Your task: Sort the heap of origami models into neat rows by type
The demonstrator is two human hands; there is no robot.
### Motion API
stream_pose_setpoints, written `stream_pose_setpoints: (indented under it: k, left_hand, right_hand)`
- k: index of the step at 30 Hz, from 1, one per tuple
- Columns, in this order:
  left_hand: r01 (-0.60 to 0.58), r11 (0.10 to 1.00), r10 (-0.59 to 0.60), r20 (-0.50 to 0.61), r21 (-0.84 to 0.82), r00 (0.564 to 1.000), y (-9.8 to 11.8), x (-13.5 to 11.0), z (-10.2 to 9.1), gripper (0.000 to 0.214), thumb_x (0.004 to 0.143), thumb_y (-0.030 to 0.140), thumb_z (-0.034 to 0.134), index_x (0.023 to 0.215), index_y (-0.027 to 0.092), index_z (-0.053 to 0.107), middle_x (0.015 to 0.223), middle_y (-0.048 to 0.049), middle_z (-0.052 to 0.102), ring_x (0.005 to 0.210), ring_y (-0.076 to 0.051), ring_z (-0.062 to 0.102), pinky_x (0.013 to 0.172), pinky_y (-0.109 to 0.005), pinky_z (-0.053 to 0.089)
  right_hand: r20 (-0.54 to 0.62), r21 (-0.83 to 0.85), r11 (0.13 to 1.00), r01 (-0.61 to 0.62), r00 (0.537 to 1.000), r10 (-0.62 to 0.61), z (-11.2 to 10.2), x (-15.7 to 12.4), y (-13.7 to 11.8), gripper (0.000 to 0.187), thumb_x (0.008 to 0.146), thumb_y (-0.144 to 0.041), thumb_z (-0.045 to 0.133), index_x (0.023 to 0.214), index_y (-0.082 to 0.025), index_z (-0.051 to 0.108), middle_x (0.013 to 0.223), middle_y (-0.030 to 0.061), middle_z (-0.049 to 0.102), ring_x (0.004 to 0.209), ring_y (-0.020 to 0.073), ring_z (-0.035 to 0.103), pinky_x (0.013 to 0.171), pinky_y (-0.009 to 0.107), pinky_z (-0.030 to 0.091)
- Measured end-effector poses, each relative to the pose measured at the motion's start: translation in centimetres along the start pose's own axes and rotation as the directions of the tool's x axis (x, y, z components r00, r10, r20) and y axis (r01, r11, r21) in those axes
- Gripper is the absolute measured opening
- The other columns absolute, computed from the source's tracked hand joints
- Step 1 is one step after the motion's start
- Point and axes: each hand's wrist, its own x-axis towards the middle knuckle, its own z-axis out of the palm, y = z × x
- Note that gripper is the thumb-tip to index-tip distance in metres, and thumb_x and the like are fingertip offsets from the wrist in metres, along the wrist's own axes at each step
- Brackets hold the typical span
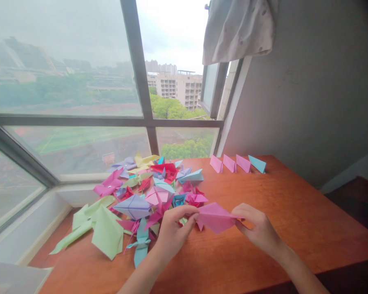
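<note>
Between my two hands, above the wooden table (294, 212), is a pink folded paper (216, 217) in a long diamond shape. My left hand (179, 228) pinches its left point between thumb and fingers. Its right point is pinched the same way by my right hand (257, 226). A pile of origami pieces (162, 196) in pink, red, blue, purple, yellow and green lies just beyond and left of my left hand. Some of the pile is hidden behind that hand. Close to my left forearm lies a blue origami piece (141, 245).
Along the table's far right edge stand three pink folded papers (230, 164) and one blue folded paper (257, 164) in a row. Large green origami (107, 232) sits at the left. A window (147, 118) with a curtain (239, 30) rises behind, beside a grey wall (309, 102).
</note>
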Motion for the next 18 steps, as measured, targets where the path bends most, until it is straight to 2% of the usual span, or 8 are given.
stream_pose_setpoints:
  k: [3,6,7,8,10,12,15,18]
  left_hand:
    - [0.019,1.0,-0.019,-0.001,-0.025,1.0,-0.1,0.0,0.1,0.014,0.088,0.021,0.062,0.098,0.017,0.072,0.086,-0.0053,0.077,0.073,-0.018,0.07,0.067,-0.025,0.054]
    - [0.005,0.999,-0.005,-0.016,0.038,1.0,-0.1,-0.1,0.2,0.013,0.089,0.02,0.062,0.098,0.019,0.071,0.089,-0.0043,0.076,0.079,-0.018,0.071,0.072,-0.026,0.054]
    - [-0.005,0.998,0.005,-0.012,0.058,1.0,0.0,-0.2,0.2,0.012,0.089,0.019,0.062,0.097,0.019,0.071,0.089,-0.0039,0.076,0.079,-0.018,0.071,0.073,-0.026,0.054]
    - [-0.015,0.997,0.015,-0.003,0.07,1.0,0.0,-0.2,0.2,0.012,0.089,0.019,0.061,0.095,0.019,0.071,0.088,-0.0035,0.076,0.079,-0.018,0.07,0.073,-0.026,0.053]
    - [-0.035,0.997,0.033,0.032,0.075,0.999,0.2,-0.1,0.2,0.011,0.09,0.018,0.059,0.094,0.019,0.069,0.084,-0.0029,0.075,0.077,-0.017,0.069,0.072,-0.025,0.053]
    - [-0.051,0.997,0.046,0.072,0.064,0.996,0.3,-0.1,0.3,0.012,0.092,0.017,0.056,0.093,0.019,0.068,0.08,-0.0026,0.073,0.073,-0.016,0.068,0.071,-0.025,0.052]
    - [-0.064,0.997,0.059,0.112,0.042,0.992,0.3,-0.1,0.4,0.014,0.094,0.016,0.053,0.093,0.019,0.066,0.078,-0.0024,0.071,0.071,-0.015,0.066,0.07,-0.025,0.051]
    - [-0.065,0.997,0.058,0.125,0.045,0.99,0.1,-0.2,0.4,0.013,0.094,0.016,0.052,0.094,0.02,0.065,0.079,-0.0024,0.07,0.072,-0.015,0.065,0.072,-0.026,0.05]
  right_hand:
    - [-0.013,0.01,0.997,-0.078,0.997,0.078,-1.1,-0.6,1.6,0.015,0.094,-0.025,0.053,0.089,-0.024,0.067,0.084,0.0034,0.068,0.078,0.0163,0.065,0.067,0.026,0.053]
    - [-0.163,-0.045,0.969,-0.242,0.959,0.232,-3.3,-1.5,5.2,0.013,0.09,-0.033,0.059,0.088,-0.023,0.067,0.084,0.0034,0.069,0.071,0.0167,0.063,0.065,0.027,0.052]
    - [-0.249,-0.054,0.944,-0.326,0.92,0.303,-4.2,-1.8,6.9,0.015,0.087,-0.036,0.062,0.088,-0.022,0.067,0.084,0.004,0.07,0.07,0.0174,0.063,0.065,0.028,0.052]
    - [-0.352,-0.044,0.907,-0.419,0.856,0.378,-5.3,-2.0,8.8,0.02,0.085,-0.04,0.063,0.09,-0.021,0.067,0.083,0.005,0.07,0.07,0.0189,0.064,0.064,0.028,0.052]
    - [-0.545,-0.001,0.802,-0.597,0.673,0.5,-7.6,-2.3,12.9,0.028,0.081,-0.045,0.063,0.086,-0.017,0.066,0.077,0.0072,0.07,0.069,0.0215,0.065,0.062,0.03,0.05]
    - [-0.646,-0.037,0.658,-0.752,0.52,0.559,-9.8,-2.3,16.8,0.027,0.08,-0.042,0.061,0.081,-0.016,0.064,0.075,0.0095,0.07,0.066,0.0219,0.064,0.059,0.03,0.047]
    - [-0.679,-0.103,0.519,-0.849,0.441,0.587,-12.3,-1.6,21.6,0.016,0.077,-0.032,0.062,0.072,-0.017,0.062,0.073,0.0123,0.068,0.062,0.0215,0.059,0.056,0.032,0.041]
    - [-0.661,-0.171,0.422,-0.89,0.422,0.621,-13.3,-0.6,25.0,0.01,0.073,-0.024,0.063,0.067,-0.017,0.062,0.069,0.0123,0.066,0.056,0.0192,0.053,0.054,0.032,0.035]
